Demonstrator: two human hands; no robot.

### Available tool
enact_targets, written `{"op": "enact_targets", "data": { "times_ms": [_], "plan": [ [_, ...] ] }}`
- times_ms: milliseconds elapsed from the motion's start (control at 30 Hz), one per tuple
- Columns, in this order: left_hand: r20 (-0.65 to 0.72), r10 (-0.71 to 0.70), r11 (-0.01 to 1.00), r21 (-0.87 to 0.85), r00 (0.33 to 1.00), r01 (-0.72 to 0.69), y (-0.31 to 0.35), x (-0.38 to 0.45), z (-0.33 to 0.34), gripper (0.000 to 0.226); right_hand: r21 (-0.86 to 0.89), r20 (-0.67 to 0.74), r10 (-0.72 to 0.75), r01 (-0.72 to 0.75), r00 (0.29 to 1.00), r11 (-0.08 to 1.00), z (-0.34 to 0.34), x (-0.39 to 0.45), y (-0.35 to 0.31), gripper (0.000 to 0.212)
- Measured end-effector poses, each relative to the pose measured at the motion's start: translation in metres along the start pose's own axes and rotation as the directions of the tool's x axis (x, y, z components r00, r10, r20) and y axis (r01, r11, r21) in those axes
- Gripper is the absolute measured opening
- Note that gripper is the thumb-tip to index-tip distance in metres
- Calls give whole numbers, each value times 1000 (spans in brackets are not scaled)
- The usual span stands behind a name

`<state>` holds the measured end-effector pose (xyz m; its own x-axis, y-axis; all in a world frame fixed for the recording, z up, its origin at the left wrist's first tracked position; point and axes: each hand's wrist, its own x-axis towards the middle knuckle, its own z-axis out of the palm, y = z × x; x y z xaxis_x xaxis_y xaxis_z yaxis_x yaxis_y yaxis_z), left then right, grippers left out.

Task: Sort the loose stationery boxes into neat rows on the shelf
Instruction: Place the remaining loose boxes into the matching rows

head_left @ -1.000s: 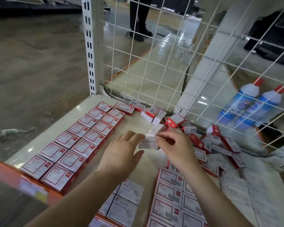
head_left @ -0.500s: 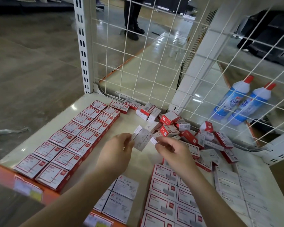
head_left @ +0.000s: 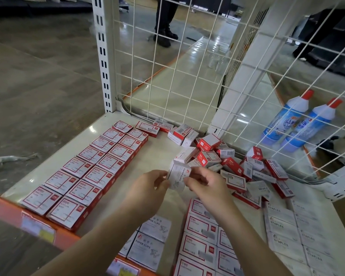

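Observation:
Both hands hold one white paper-clip box above the middle of the cream shelf. My left hand pinches its left edge and my right hand grips its right side. Two neat rows of red-and-white boxes run along the shelf's left side. More red-and-white boxes sit in rows at the front right, with white paper-clip boxes at the front centre and white staples boxes at the far right. A loose heap of boxes lies behind my hands.
A white wire grid closes the back of the shelf, with a slotted upright post at its left. Two blue bottles with red caps lie beyond the grid. A person's legs stand in the far aisle. An orange price rail edges the front.
The white box has been turned in my hands from lying flat to standing more upright, label facing me. Both hands stayed near the shelf's middle.

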<state>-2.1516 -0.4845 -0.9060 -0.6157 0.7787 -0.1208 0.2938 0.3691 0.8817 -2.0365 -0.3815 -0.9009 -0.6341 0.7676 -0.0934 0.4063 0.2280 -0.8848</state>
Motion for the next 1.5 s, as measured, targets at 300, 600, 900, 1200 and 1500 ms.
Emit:
{"op": "enact_targets", "data": {
  "times_ms": [300,600,900,1200,1500],
  "plan": [
    [-10,149,986,73,989,-148,4,6,-9,35,-45,72,-39,42,997,998,-7,-1,-8,21],
    [-204,-2,1000,2,979,3,3,10,-3,25,-5,96,-13,14,995,1000,0,-7,0,38],
    [-198,-188,971,-184,962,152,8,0,10,25,-56,-29,-95,93,995,994,4,-10,3,39],
    [-70,69,996,62,995,-64,0,-8,-2,41,-168,-20,-146,141,989,976,-8,-15,3,43],
    [14,191,956,224,981,-190,-5,-8,-8,42,-215,11,-130,130,991,968,-7,-23,2,43]
  ]
}}
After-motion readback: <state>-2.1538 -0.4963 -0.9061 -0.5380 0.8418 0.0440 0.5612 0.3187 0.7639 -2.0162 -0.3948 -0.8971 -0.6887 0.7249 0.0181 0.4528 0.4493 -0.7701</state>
